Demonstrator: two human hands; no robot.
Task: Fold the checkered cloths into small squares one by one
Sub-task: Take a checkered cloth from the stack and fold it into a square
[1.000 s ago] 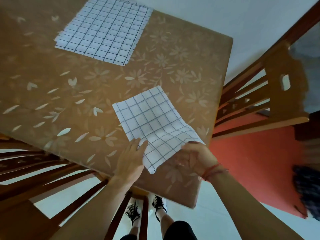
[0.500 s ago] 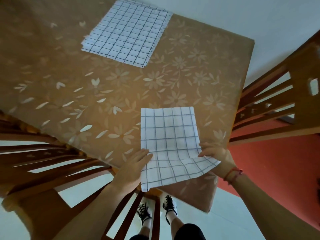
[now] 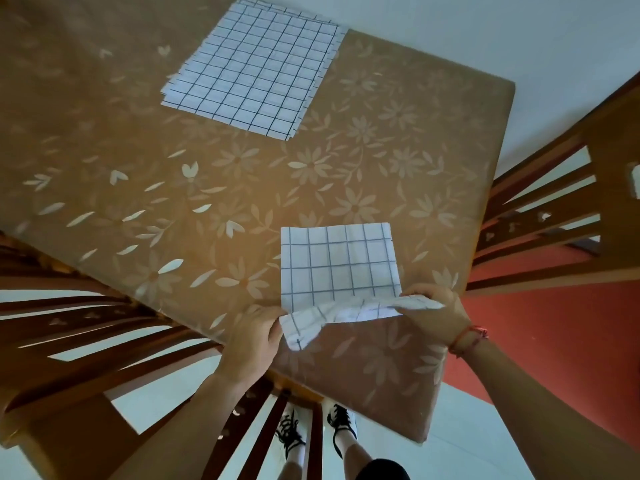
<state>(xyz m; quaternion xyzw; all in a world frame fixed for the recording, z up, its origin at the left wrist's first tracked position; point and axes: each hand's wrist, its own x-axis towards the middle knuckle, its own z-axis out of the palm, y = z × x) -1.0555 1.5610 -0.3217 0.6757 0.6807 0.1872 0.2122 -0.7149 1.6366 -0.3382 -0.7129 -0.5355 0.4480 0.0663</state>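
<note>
**Mia:** Where is the checkered cloth?

**Ben:** It lies on the table, near the edge at 5 o'clock. The pile of other cloths sits far off at 12 o'clock.

**Mia:** What are the hands doing?

**Ben:** The left hand pinches the near left corner. The right hand pinches the near right corner. Fingers and thumbs squeeze the cloth, and its near edge is lifted up.

**Mia:** How should the fold go?

**Ben:** I think both corners should go toward 12 o'clock together, side by side. Lay them right on the far corners, line on line. Then press the fold flat so the square looks neat.
</note>
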